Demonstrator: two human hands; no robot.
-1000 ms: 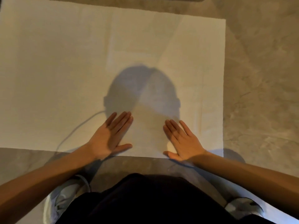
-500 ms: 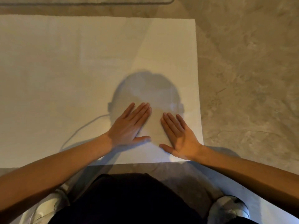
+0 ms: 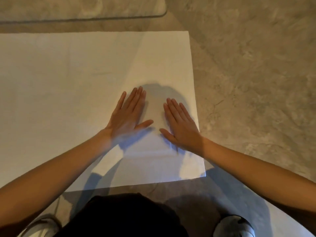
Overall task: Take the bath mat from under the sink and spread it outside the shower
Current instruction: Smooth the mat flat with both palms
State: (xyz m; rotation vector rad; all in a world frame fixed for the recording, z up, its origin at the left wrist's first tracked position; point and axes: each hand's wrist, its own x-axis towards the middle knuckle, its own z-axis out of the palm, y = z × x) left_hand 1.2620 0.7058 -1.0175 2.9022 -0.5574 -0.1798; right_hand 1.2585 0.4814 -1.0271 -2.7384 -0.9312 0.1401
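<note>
A white bath mat (image 3: 68,86) lies flat and unfolded on the stone-patterned floor, running off the left edge of the head view. My left hand (image 3: 127,115) rests palm down on its right part, fingers straight and together, pointing away from me. My right hand (image 3: 181,126) lies flat beside it, close to the mat's right edge, thumb spread toward the left hand. Neither hand grips anything. A head-shaped shadow falls on the mat just beyond the fingertips.
A raised marble sill (image 3: 82,9) with a rounded corner runs along the top left, just beyond the mat's far edge. Grey marbled floor (image 3: 256,82) extends to the right. My dark trousers and two light shoes (image 3: 234,226) fill the bottom.
Both hands have slid forward and to the right across the mat, staying flat. The view shifted, so the mat's right edge and the sill beyond it now show more.
</note>
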